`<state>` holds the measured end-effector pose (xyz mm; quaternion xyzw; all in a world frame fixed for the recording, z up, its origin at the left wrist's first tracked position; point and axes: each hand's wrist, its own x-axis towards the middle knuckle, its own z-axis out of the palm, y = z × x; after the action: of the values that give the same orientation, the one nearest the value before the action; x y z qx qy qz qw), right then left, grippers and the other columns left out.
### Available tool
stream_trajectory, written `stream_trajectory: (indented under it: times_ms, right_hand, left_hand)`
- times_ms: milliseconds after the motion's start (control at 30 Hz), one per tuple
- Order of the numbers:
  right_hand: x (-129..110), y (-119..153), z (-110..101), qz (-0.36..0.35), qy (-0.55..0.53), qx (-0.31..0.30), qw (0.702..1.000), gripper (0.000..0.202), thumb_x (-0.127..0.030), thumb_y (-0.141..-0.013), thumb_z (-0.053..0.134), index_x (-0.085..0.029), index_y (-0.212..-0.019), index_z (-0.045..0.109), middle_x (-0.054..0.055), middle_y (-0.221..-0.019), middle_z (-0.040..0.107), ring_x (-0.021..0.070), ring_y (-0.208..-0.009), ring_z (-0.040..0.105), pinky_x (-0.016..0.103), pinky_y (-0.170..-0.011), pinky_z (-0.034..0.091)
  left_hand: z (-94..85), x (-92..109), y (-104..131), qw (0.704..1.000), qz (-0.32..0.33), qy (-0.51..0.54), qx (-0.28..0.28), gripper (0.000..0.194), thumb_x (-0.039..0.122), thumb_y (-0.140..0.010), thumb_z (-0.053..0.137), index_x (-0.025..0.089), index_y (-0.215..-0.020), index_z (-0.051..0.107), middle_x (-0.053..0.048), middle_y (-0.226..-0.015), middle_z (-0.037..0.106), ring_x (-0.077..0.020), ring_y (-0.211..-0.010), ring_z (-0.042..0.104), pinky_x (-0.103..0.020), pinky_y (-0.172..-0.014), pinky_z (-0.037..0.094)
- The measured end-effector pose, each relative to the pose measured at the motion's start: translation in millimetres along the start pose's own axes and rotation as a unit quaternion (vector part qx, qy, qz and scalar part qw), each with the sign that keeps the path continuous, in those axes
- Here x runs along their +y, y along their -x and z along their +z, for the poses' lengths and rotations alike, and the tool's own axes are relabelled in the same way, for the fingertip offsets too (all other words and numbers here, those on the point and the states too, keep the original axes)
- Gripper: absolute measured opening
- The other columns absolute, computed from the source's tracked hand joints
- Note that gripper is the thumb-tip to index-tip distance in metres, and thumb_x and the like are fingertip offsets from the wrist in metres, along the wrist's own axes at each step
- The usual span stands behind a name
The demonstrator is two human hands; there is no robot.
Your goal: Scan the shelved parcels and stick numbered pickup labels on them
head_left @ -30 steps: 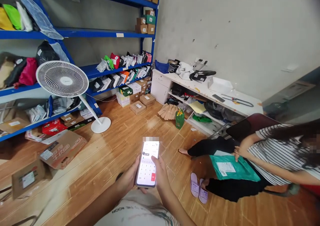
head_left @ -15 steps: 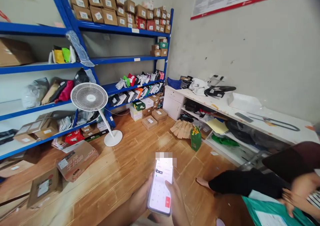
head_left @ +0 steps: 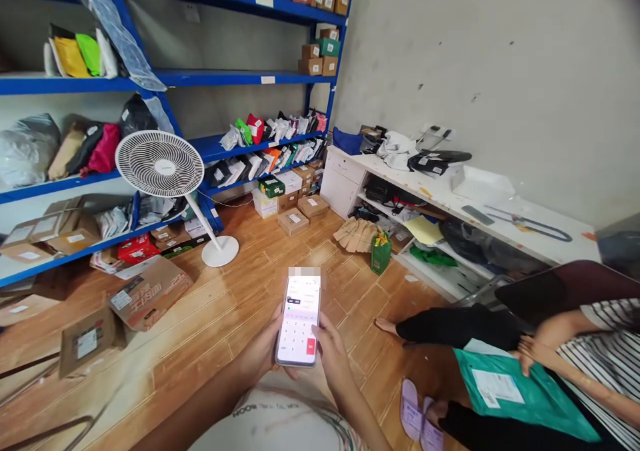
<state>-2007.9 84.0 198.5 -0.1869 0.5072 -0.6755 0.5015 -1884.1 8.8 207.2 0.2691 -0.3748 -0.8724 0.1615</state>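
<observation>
A lit smartphone (head_left: 299, 321) with a number keypad and a red key on its screen is held upright in front of my body. My left hand (head_left: 269, 336) wraps its left edge, with the fingers partly hidden behind the phone. On the other side, my right hand (head_left: 330, 346) grips the phone's right edge, its thumb over the lower right of the screen near the red key. The top of the screen is blurred out by a pixelated patch.
To the right sits a person with a green parcel bag (head_left: 525, 391) on the lap. A white fan (head_left: 163, 164) stands before blue shelves (head_left: 220, 81) of parcels. Cartons (head_left: 150, 291) lie on the floor at left. A long white desk (head_left: 430, 201) lines the right wall.
The view has tilted down, so the shelves sit higher and the seated person shows more fully. The phone appears further left and higher, still in both hands; my right thumb has shifted towards its edge.
</observation>
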Motion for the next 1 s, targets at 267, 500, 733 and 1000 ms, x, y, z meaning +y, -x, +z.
stream_trajectory:
  times_ms: [267, 500, 733, 1000]
  right_hand:
    - [2.6, -8.5, -0.7, -0.025, 0.009, -0.014, 1.0, 0.035, -0.017, -0.061, 0.058, -0.022, -0.093, 0.071, -0.001, -0.085, 0.075, 0.0215, -0.078, 0.063, 0.03, -0.07, 0.049]
    - [-1.2, -12.5, -1.3, -0.019, -0.008, -0.014, 1.0, 0.036, -0.021, -0.062, 0.06, -0.022, -0.097, 0.07, 0.0, -0.088, 0.074, 0.0214, -0.078, 0.062, 0.03, -0.071, 0.048]
    - [-7.7, -15.8, -0.7, -0.02, -0.021, 0.004, 1.0, 0.033, -0.021, -0.059, 0.063, -0.021, -0.091, 0.071, 0.0, -0.083, 0.074, 0.021, -0.073, 0.063, 0.03, -0.065, 0.05]
    - [6.9, -27.1, 12.8, -0.013, -0.002, 0.1, 0.995, 0.033, -0.044, -0.063, 0.075, -0.018, -0.081, 0.064, -0.002, -0.065, 0.067, 0.0127, -0.052, 0.054, 0.023, -0.048, 0.041]
  left_hand:
    - [-1.8, 1.8, -10.5, 0.994, 0.002, -0.079, 0.073, 0.087, 0.035, -0.065, 0.072, 0.019, -0.138, 0.027, -0.009, -0.091, 0.065, -0.02, -0.062, 0.063, -0.023, -0.035, 0.048]
    - [0.9, 7.6, -17.3, 0.995, -0.006, -0.076, 0.068, 0.084, 0.034, -0.067, 0.07, 0.02, -0.138, 0.028, -0.009, -0.094, 0.065, -0.0202, -0.063, 0.064, -0.022, -0.035, 0.047]
    - [1.7, 13.0, -19.8, 0.999, -0.02, -0.031, 0.029, 0.09, 0.017, -0.063, 0.055, 0.031, -0.144, 0.017, -0.007, -0.1, 0.065, -0.0189, -0.067, 0.063, -0.022, -0.04, 0.048]
    - [-4.8, 6.6, -23.1, 0.995, -0.048, -0.089, 0.01, 0.089, 0.023, -0.06, 0.053, 0.024, -0.143, 0.02, -0.01, -0.115, 0.058, -0.0242, -0.086, 0.06, -0.03, -0.056, 0.053]
